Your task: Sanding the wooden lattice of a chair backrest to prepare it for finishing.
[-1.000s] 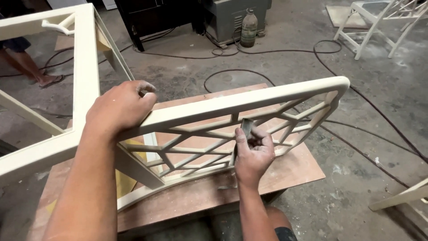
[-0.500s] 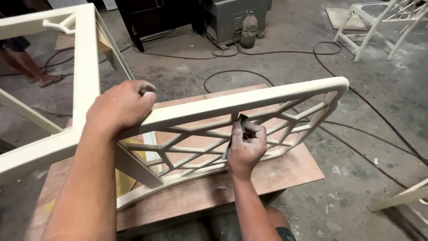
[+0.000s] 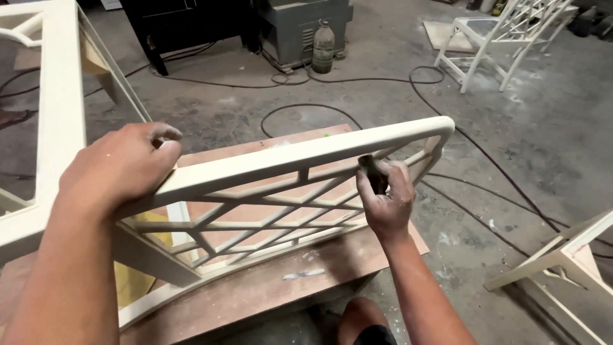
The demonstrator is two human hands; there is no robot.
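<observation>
My left hand (image 3: 121,167) is clamped over the top rail of the cream lattice frame (image 3: 306,156), near its left corner, holding it tilted up on the reddish plywood board (image 3: 255,287). My right hand (image 3: 385,195) is pinched around a small dark folded piece (image 3: 372,172), sandpaper I think, though it's mostly hidden by my fingers, pressed against the lattice just under the top rail toward the right end. A pale sliver (image 3: 304,274) lies on the board below. Black cables (image 3: 408,80) snake across the dusty floor, a bottle (image 3: 323,39) stands by the grey machine (image 3: 303,25), and a white chair (image 3: 491,32) sits well off to the right.
</observation>
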